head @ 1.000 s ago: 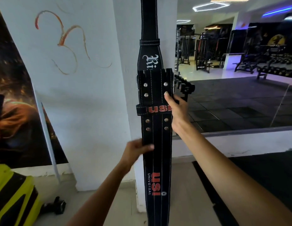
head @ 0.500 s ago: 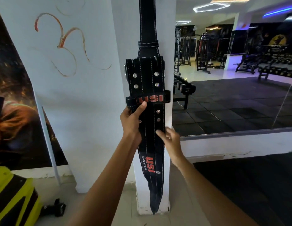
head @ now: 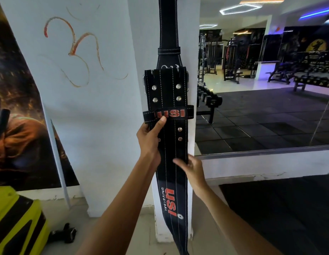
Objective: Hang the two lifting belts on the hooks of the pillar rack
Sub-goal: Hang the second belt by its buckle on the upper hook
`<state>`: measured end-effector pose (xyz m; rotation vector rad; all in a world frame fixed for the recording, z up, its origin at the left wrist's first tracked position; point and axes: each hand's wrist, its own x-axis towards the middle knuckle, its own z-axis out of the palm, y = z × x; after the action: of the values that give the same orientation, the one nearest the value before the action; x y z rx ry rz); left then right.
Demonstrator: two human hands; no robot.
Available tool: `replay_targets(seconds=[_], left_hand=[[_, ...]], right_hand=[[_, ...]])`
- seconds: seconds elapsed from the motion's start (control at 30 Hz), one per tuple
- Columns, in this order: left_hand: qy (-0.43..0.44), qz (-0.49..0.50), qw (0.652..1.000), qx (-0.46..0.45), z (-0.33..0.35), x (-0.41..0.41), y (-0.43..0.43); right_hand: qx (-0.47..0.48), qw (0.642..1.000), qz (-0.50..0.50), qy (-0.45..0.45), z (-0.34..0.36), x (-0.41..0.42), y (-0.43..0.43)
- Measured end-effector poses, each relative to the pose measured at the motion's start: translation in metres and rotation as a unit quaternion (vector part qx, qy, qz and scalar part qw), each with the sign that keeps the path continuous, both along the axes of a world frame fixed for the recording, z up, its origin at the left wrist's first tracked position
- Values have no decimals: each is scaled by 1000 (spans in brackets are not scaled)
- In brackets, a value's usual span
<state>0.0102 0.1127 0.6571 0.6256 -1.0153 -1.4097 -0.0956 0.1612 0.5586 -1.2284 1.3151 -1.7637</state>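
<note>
A black USI lifting belt (head: 171,177) with red lettering hangs down in front of the white pillar (head: 139,52), its buckle end uppermost. My left hand (head: 149,140) grips its left edge just under the red-lettered loop. My right hand (head: 192,167) holds its right edge lower down, fingers across the front. Behind it a second black belt (head: 168,34) hangs flat on the pillar and runs up out of frame. No hook shows; the top of the pillar is cut off.
A mirror wall (head: 261,89) at right reflects a dumbbell rack (head: 208,100) and gym machines. A poster (head: 16,116) leans on the left wall. A yellow-and-black machine part (head: 14,223) and a small black object (head: 63,234) sit at floor level lower left.
The USI belt has risen along the pillar. My left hand moved up to grip it under the loop, and my right hand dropped from the loop to the belt's lower right edge.
</note>
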Motion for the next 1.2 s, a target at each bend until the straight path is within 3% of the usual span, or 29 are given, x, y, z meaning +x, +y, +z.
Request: replay_targets(seconds=[0.1,0.23,0.3,0.4,0.47,0.57,0.6,0.73,0.8,0.97,1.0,1.1,1.2], left_hand=[[-7,-1,1000,15,-5,3,-4],[-34,-3,999,5,-7,2,-2],[-63,-4,998,-24,-9,0,-4],[-117,-15,988,-103,-23,5,-5],[-190,-58,975,-104,-56,17,-3],[-381,-143,910,-75,-113,36,8],[-400,-147,902,-76,-118,37,7],[-277,-97,954,-67,-80,27,-4],[-242,-98,963,-58,-87,27,-4],[-430,-184,883,-40,-152,52,9],[-409,-182,893,-55,-141,49,7],[-214,-116,965,-96,-74,34,8],[-112,-27,990,-84,-28,17,8]], right_hand=[[51,997,50,6,-4,-8,13],[-43,998,32,-17,63,-13,-4],[-60,998,-8,-22,83,-8,-14],[-55,991,-46,-112,78,-7,-23],[-41,983,-50,-172,70,-11,-24],[-33,978,-57,-197,63,-16,-21],[-36,979,-54,-196,61,-15,-20],[-38,980,-49,-189,63,-9,-16],[-44,980,-50,-186,70,-10,-18],[-53,987,-44,-148,77,-14,-18],[-53,988,-41,-138,76,-13,-16],[-51,991,-31,-116,72,-9,-14],[-63,996,-25,-61,70,-6,-8]])
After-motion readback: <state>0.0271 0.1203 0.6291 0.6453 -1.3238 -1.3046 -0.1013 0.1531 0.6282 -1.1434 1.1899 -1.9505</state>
